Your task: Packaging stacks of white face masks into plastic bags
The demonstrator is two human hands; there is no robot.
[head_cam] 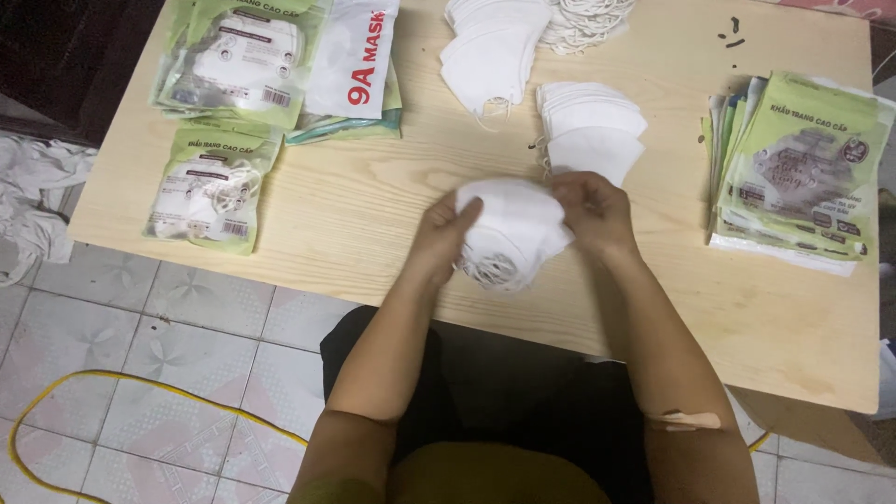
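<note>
Both hands clamped a small stack of white masks [511, 229] just above the table [373, 215]: left hand [446, 238] and right hand [590, 210] pinched opposite ends, long axis running left-right, ear loops hanging nearward. Beyond it lay a fanned mask pile [590, 131]; right of that, flat pouches [793, 173].

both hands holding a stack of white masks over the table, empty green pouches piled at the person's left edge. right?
Not quite. The head view shows both hands, left hand and right hand, on the white masks over the table, but the empty green pouches are piled at the right edge.
</note>
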